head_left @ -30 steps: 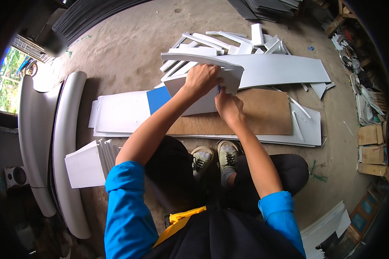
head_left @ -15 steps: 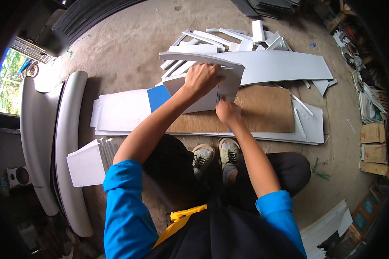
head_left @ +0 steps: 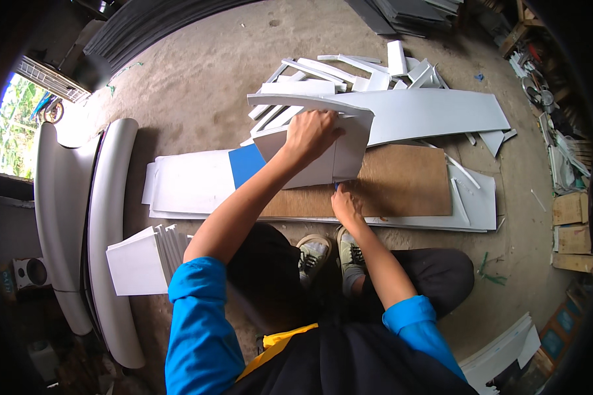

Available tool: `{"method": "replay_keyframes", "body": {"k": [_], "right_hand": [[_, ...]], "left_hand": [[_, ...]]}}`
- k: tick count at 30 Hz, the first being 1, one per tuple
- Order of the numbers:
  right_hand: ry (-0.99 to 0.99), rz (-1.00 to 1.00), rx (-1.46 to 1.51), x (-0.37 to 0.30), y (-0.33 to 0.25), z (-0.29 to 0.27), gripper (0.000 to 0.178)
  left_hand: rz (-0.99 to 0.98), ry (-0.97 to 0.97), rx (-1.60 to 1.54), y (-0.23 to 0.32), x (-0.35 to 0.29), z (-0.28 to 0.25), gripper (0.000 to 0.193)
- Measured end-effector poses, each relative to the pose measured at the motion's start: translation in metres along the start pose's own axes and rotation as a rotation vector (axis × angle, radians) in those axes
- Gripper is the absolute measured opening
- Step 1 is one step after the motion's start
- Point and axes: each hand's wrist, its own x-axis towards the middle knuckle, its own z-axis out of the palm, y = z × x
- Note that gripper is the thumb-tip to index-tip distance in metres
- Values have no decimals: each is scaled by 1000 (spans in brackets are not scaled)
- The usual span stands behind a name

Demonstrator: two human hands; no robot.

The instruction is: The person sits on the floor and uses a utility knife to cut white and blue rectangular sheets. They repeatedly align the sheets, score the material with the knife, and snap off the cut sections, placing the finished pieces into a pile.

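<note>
White panel (head_left: 353, 143), lined to its edge

It stood beneath our gripping left hand (head_left: 314, 136). Our right hand (head_left: 347, 205), closed on a mostly hidden blue tool (head_left: 337, 186), had slid down to its lower edge, so the thin line (head_left: 334, 162) beside our left hand reached that far.

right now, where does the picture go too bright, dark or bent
Head view: foliage at far left looks overexposed; head view: shadow darkens the concrete floor beside the white roll; head view: fisheye seemingly bows the dark sheets up top, corners falling black.
</note>
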Motion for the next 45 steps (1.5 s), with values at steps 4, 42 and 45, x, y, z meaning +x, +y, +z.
{"method": "replay_keyframes", "body": {"k": [4,42,45], "right_hand": [[-35,29,16,-3,4,9,37],[-140,17,494,72,165,-166,24],[-172,18,374,72,177,-109,35]], "left_hand": [[-12,-45,-6,4,-2,0,35],[-1077,187,-1227,-150,-8,54,60],[-1168,177,-1233,-145,-19,81,59]]}}
